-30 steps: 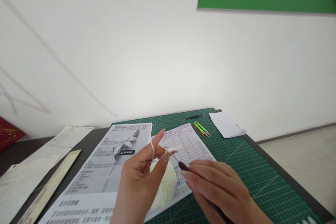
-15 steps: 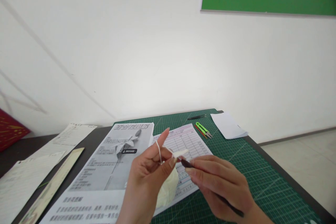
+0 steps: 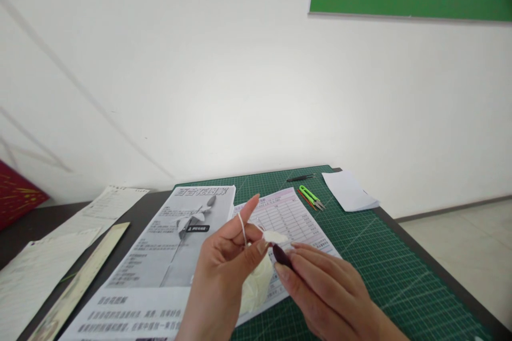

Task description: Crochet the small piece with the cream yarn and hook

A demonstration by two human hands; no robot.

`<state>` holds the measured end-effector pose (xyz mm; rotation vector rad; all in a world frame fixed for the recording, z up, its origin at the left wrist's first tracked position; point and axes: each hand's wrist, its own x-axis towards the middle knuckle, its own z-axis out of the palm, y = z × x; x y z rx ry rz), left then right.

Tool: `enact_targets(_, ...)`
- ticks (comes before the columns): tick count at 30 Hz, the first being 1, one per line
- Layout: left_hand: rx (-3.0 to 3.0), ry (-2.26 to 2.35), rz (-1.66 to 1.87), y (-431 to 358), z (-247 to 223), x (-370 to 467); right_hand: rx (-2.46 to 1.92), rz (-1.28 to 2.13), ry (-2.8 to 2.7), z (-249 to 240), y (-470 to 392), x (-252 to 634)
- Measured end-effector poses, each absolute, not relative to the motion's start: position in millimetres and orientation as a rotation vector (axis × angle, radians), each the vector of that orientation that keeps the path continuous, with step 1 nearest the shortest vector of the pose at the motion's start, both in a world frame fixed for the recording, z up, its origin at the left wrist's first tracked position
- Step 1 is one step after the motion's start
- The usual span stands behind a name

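Note:
Between thumb and fingers, my left hand (image 3: 230, 266) pinches a small piece of white crochet work (image 3: 275, 236). A strand of white yarn (image 3: 242, 229) loops around its raised index finger. My right hand (image 3: 332, 287) grips the dark handle of a crochet hook (image 3: 281, 257), whose tip meets the crochet work by my left thumb; the tip itself is too small to make out. Below the hands, a ball of cream-white yarn (image 3: 256, 286) sits partly hidden behind my left hand.
A green cutting mat (image 3: 384, 256) carries a printed flower sheet (image 3: 140, 266), a table-form sheet (image 3: 308, 229), green thread snips (image 3: 311, 197), dark tweezers (image 3: 301, 177) and white paper (image 3: 350, 192). Handwritten sheets (image 3: 52, 256) and a ruler-like strip (image 3: 82, 282) lie left. A white wall (image 3: 240, 90) stands behind.
My right hand has turned, so the hook's handle points more toward me and its rear end is hidden. The crochet work has tilted, showing a broader face. My left hand stays nearly still.

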<state>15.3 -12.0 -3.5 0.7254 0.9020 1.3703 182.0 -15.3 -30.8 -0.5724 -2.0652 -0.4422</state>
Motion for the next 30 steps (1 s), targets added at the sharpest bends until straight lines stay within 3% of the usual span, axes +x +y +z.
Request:
enact_targets(3,0.77,0.959,1.405,-12.7,-0.9,16.3,-0.49,-0.538,-1.986,-36.2,-15.7,180.3)
enact_targets(9,1.066,1.106,1.533,-12.3,-3.1,20.6,-0.648,-0.216,-1.985,-47.6,-14.9,184.0)
enact_targets(17,0.757,0.813,1.236,-7.0,0.0,7.7,-0.421,-0.234,-1.994,-32.0,-6.8,187.1)
enact_targets(25,1.209,1.116,1.525,-12.0,-4.1,15.8,-0.54,-0.194,-2.008,-46.2,-10.3,185.3)
enact_targets(30,0.878,0.837,1.24,-5.5,-3.5,4.4,-0.356,-0.017,-1.943,-44.7,-1.1,184.8)
